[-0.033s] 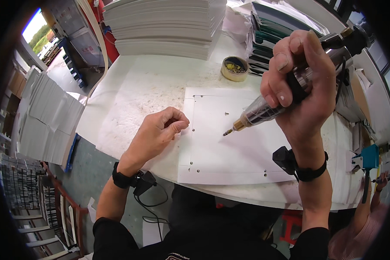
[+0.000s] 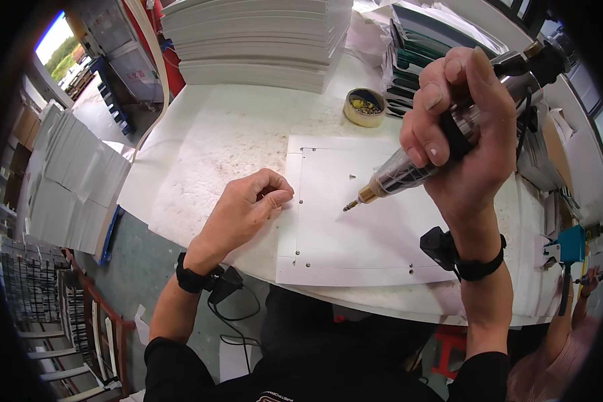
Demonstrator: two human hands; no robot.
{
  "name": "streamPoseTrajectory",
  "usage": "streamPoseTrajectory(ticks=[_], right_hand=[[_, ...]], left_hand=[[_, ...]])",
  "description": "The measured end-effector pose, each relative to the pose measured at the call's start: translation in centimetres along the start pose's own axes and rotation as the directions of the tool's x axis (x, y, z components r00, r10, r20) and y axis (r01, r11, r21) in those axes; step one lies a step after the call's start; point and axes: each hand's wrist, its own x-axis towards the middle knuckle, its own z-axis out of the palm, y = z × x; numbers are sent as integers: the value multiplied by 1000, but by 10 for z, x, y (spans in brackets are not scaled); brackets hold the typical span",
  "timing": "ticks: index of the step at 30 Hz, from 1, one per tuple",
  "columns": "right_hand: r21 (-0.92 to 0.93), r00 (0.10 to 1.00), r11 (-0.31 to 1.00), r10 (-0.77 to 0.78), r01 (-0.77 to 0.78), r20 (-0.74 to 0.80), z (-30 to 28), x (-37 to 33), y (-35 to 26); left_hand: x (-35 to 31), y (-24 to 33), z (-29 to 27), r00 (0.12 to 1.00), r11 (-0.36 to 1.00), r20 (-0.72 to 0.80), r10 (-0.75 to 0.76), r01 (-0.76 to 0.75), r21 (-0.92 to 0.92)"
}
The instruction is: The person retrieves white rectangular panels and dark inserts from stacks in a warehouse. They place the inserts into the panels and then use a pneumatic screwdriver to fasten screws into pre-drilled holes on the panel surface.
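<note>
My right hand (image 2: 472,127) is wrapped around a pneumatic screwdriver (image 2: 400,169). Its bit (image 2: 348,207) points down and left over a white flat panel (image 2: 382,261). Small screws (image 2: 301,202) sit along the panel's left side and near its corners. One loose screw (image 2: 352,176) lies on the panel, beyond the bit. At the panel's left edge, the thumb and fingertips of my left hand (image 2: 244,204) are pinched together. Whatever they might hold is hidden or too small to make out.
Behind the panel stands a round tub (image 2: 364,108) of small screws. A tall stack of white sheets (image 2: 248,53) and a pile of dark folders (image 2: 415,60) rise at the back. Another white stack (image 2: 80,181) stands left of the table. A co-worker's arm (image 2: 563,321) shows at the far right.
</note>
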Motion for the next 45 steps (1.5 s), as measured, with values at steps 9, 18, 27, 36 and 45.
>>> streamPoseTrajectory(ticks=[9,18,27,36,45], right_hand=[[-94,995,991,100,-98,18,33,20,13],[-103,988,989,114,-103,107,40,24,21],[-71,985,993,107,-98,133,41,25,26],[-78,982,991,116,-105,152,41,26,31],[-65,965,997,-32,51,260,48,39,53]], left_hand=[[-8,-13,5,999,866,13,-41,42,-498],[-19,-20,10,998,694,60,-23,59,-717],[-19,-20,9,998,676,62,-29,65,-734],[-21,-19,8,995,665,78,-59,97,-740],[5,-12,0,1000,920,-6,10,-11,-391]])
